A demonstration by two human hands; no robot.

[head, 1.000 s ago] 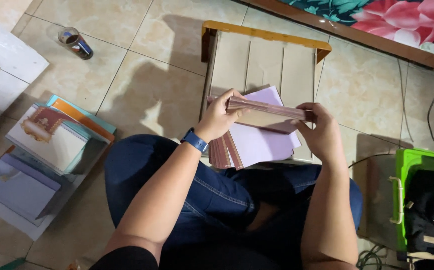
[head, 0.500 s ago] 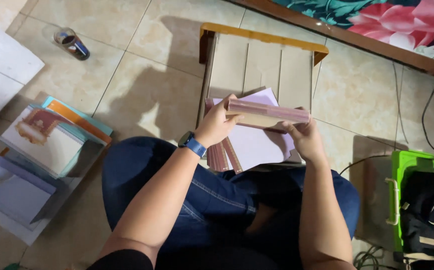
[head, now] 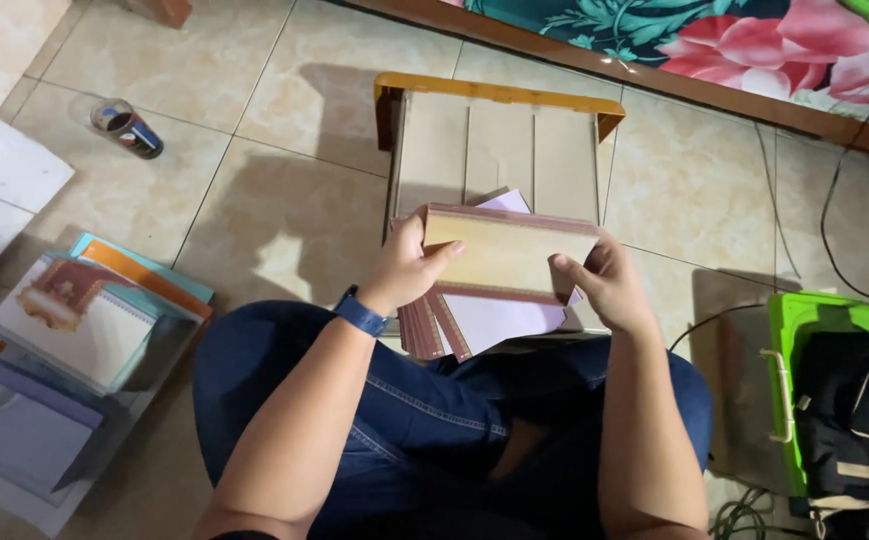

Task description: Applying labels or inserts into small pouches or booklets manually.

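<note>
A stack of cream cards with maroon borders (head: 502, 255) is held flat between both hands above my lap. My left hand (head: 406, 268) grips its left end, thumb on top. My right hand (head: 606, 282) holds its right end. Under the stack lie a pale lilac sheet (head: 499, 320) and more maroon-edged cards (head: 424, 328). Beyond them sits a shallow beige tray with a yellow rim (head: 494, 92) on the tiled floor. A blue band is on my left wrist (head: 362, 315).
A pile of printed booklets and sheets (head: 74, 330) lies on the floor at my left. A small dark can (head: 126, 127) lies at the far left. A green basket with a dark bag (head: 834, 400) and cables stand at the right. A floral mattress (head: 714, 40) runs along the top.
The card stack has turned from edge-on to showing its cream face. My right hand shifted to its right end. The view moved a little closer.
</note>
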